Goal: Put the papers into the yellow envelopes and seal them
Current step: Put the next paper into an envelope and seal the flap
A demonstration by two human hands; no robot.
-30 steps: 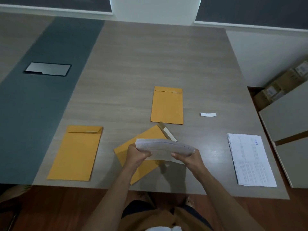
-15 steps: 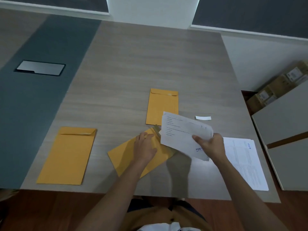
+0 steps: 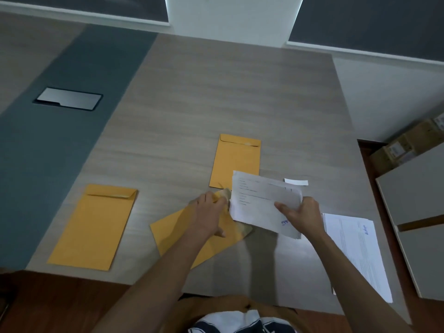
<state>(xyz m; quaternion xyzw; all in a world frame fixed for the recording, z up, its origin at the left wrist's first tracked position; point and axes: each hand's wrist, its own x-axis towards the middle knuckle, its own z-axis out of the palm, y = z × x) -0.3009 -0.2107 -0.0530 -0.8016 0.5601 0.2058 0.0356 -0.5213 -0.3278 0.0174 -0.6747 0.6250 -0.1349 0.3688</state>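
Folded papers meet the open envelope's mouth

The right hand [image 3: 304, 216] has its grip clenched around the folded papers [image 3: 262, 200], while the left hand [image 3: 209, 212] pinches the tilted yellow envelope [image 3: 182, 234] lying on the tabletop [image 3: 192, 104]; two more envelopes lie flat nearby.

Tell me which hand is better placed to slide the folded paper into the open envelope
Right, probably. The right hand grips the folded paper, whose edge is at the mouth of the angled envelope. The left hand rests on that envelope near its mouth.
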